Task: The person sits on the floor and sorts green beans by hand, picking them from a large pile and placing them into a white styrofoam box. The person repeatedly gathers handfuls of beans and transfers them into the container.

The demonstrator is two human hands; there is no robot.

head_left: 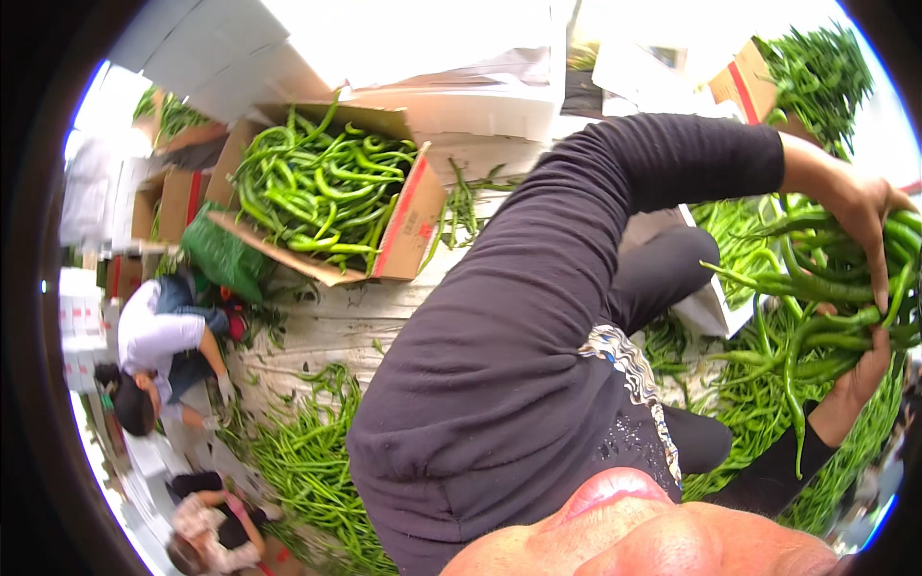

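Fingers (878,267) clasp long green peppers (834,290) between them.

Seeing green on peppers (826,278), black on sleeve (567,221), brown on carton (288,250), red along its right edge (398,219), multicolour waves on trim (629,358).

Dark wrinkled top (499,384), patterned trim (634,370), dark trousers (672,274)

Glossy, smooth peppers (824,287); matt cardboard box (413,223)
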